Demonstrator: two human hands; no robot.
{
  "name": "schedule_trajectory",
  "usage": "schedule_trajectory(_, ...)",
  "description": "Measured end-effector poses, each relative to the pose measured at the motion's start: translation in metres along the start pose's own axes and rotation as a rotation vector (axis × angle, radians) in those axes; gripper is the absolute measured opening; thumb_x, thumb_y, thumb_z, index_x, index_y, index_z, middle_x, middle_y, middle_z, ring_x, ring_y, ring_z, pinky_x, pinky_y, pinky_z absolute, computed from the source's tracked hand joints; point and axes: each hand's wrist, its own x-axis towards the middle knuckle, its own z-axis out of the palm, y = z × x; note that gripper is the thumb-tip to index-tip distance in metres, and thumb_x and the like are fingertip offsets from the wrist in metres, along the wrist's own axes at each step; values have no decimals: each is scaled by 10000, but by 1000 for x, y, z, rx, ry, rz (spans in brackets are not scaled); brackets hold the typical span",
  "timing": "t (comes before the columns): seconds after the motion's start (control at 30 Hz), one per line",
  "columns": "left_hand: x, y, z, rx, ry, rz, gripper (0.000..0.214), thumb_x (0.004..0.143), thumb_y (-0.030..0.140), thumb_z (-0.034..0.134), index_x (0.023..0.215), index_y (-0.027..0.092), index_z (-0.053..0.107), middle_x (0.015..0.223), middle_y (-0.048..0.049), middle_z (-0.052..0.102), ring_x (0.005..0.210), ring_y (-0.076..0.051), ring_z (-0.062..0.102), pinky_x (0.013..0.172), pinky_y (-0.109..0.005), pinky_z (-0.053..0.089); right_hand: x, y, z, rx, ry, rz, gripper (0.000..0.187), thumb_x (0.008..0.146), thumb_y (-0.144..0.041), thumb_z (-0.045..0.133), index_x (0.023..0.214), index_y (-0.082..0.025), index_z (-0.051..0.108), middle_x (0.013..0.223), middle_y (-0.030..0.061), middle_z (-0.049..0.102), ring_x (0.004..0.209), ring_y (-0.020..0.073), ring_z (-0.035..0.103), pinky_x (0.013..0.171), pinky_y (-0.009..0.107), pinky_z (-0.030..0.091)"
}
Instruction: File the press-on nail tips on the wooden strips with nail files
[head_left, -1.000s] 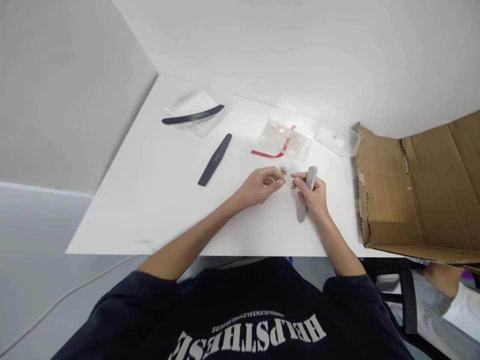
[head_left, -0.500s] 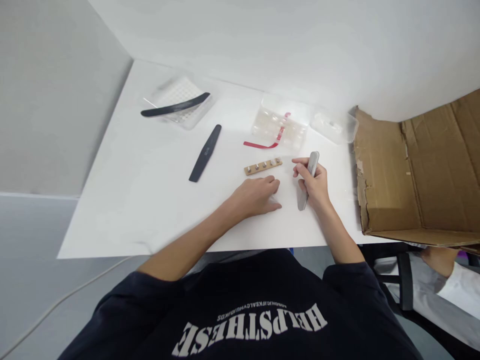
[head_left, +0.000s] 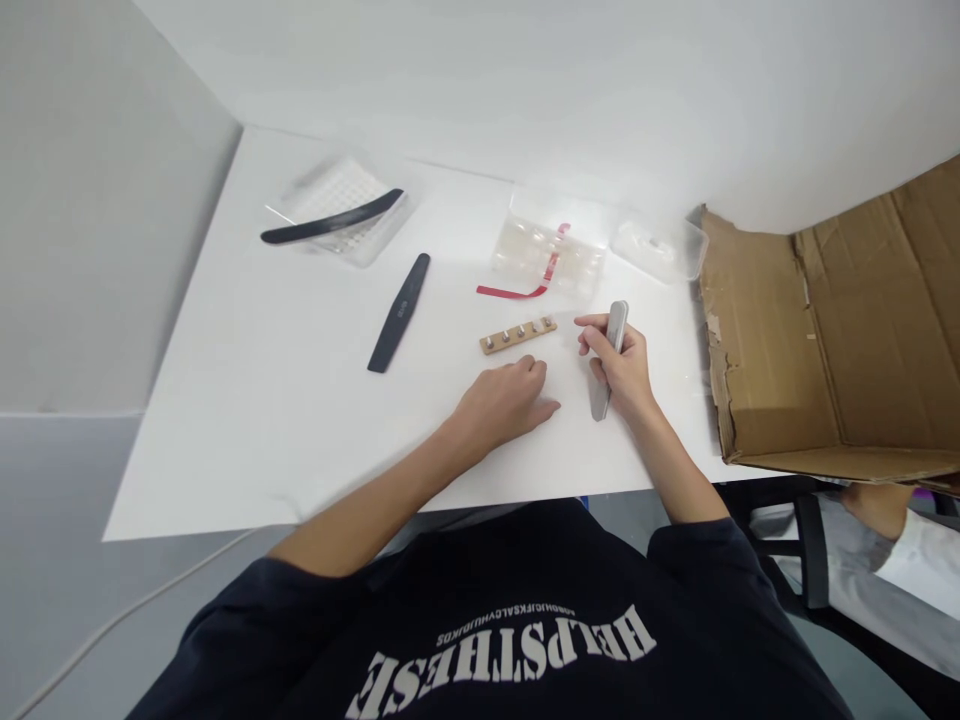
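Note:
My right hand is closed around a grey nail file, which stands tilted near the table's front right. Its index finger points out towards the left. On the table's middle, my left hand rests with its fingers curled and its thumb reaching to the right; whatever lies under the fingers is hidden. Just beyond the left knuckles lies a wooden strip with several small metal pegs. Something pale and clear sits on the pegs at its right end.
Black nail files lie left of the strip: one on the table, another across a clear plastic box. Behind the strip are a clear tray with a red band and a clear lid. A cardboard box stands right.
The view has shifted slightly, moving the table items a little left in the picture. My left fingers appear a little more curled. My right hand keeps its hold on the grey nail file.

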Motion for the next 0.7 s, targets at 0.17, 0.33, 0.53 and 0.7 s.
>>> schedule_trajectory(0.17,-1,2,5,-27,-21,33,228,1003,356,600,1056,138,640,1092,-130,702,770,-245,663,591,-349,342,0,2,0,2,-4,-5,369,880,-541,775,1062,-220,759,796,7,650,546,85,472,370,226,239)
schedule_trajectory(0.33,1,-4,0,-123,-66,94,179,981,338,652,1027,169,612,1127,-94,692,835,-226,650,616,-324,341,0,2,-1,35,-13,-5,365,866,-538,796,1053,-225,769,786,-2,634,552,82,470,376,218,234)
schedule_trajectory(0.53,11,-15,-2,-407,-118,150,166,893,249,745,849,185,598,964,-35,685,866,-197,617,716,-302,394,-1,-1,-1,61,-5,3,319,848,-486,816,1030,-226,779,797,8,641,605,101,514,381,213,242)
schedule_trajectory(0.7,16,-25,-6,-635,-84,187,219,802,279,844,781,181,649,856,-9,698,778,-167,592,699,-290,412,-2,-3,-3,12,-12,14,325,860,-474,803,1068,-226,772,782,-3,641,563,89,480,387,220,238)
